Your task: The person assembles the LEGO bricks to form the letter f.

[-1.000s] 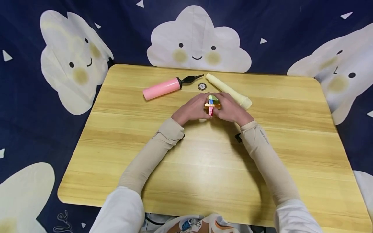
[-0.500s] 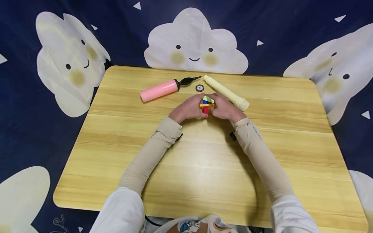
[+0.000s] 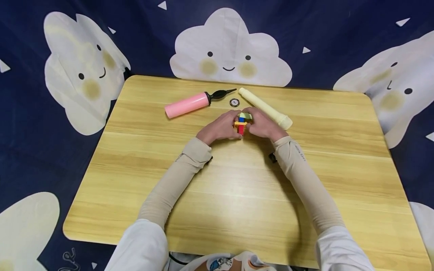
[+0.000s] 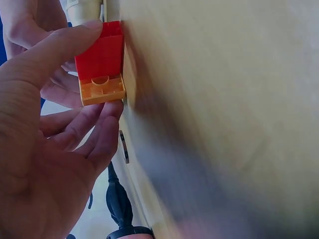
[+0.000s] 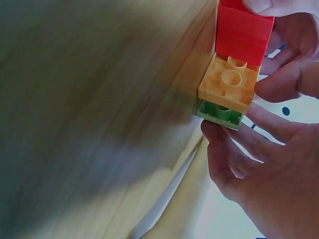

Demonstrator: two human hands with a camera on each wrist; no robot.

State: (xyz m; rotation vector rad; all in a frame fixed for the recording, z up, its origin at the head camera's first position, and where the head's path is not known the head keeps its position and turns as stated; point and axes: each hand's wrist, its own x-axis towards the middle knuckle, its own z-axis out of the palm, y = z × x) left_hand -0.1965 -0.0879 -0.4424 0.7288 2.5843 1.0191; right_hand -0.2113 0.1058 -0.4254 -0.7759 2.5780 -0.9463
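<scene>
Both hands hold a small stack of toy building bricks at the table's middle. A red brick (image 3: 241, 130) faces the person, an orange brick (image 3: 240, 124) crosses behind it, and a blue brick (image 3: 241, 119) and a green brick (image 3: 246, 116) show beyond. My left hand (image 3: 222, 126) grips the stack from the left; in the left wrist view its thumb presses the red brick (image 4: 99, 57) and its fingertips lie against the orange brick (image 4: 102, 89). My right hand (image 3: 263, 124) pinches from the right, with fingertips at the green brick (image 5: 219, 114) and thumb by the orange brick (image 5: 229, 82).
Behind the hands lie a pink hand pump (image 3: 187, 105) with a black nozzle, a round dark-rimmed chip (image 3: 234, 102) and a pale yellow tube (image 3: 266, 107), close to the right hand. The wooden table (image 3: 217, 203) meets a dark blue cloud-patterned cloth (image 3: 149, 37) at the back.
The bricks have shifted slightly left with both hands, and their angle has turned a little. Both hands keep hold of them. The pump, chip and tube stay in place.
</scene>
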